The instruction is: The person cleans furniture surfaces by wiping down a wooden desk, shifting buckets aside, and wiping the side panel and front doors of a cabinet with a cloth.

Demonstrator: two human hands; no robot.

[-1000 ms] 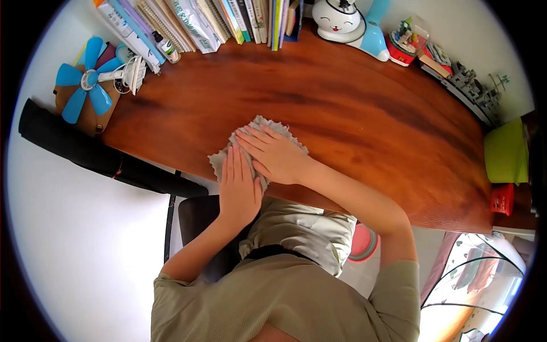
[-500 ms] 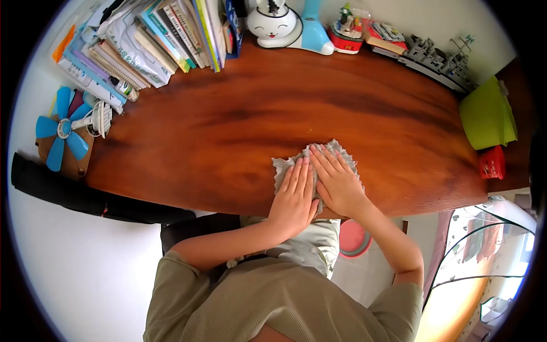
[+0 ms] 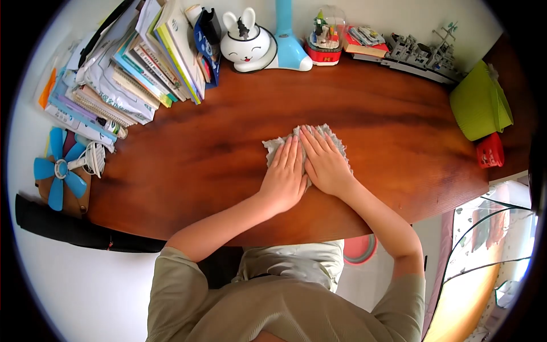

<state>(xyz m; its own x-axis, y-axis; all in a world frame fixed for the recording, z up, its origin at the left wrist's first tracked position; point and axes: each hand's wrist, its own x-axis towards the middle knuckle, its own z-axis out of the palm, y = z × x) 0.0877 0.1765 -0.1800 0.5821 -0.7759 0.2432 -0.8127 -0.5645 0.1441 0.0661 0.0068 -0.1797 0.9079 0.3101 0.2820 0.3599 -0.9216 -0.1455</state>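
Observation:
A grey cloth (image 3: 274, 147) with ragged edges lies spread on the brown wooden desk (image 3: 216, 171). My left hand (image 3: 285, 174) presses flat on its left part, fingers stretched out and pointing away from me. Beside it, my right hand (image 3: 325, 162) rests flat on the right part of the cloth, fingers also extended. The two hands lean toward each other, their index fingers close together near the cloth's far edge. Much of the cloth is hidden beneath my palms.
Books (image 3: 154, 62) stand at the back left, with a blue-bladed fan (image 3: 61, 169) in front. Along the back are a white rabbit-faced lamp base (image 3: 248, 48), a snow-globe toy (image 3: 326, 40) and a grey model ship (image 3: 421, 57). A green bin (image 3: 478, 105) and red container (image 3: 490, 151) sit right.
Both hands and the cloth have slid away from the desk's near edge, further onto the desktop. The camera view has tilted, so the back of the desk shows lower.

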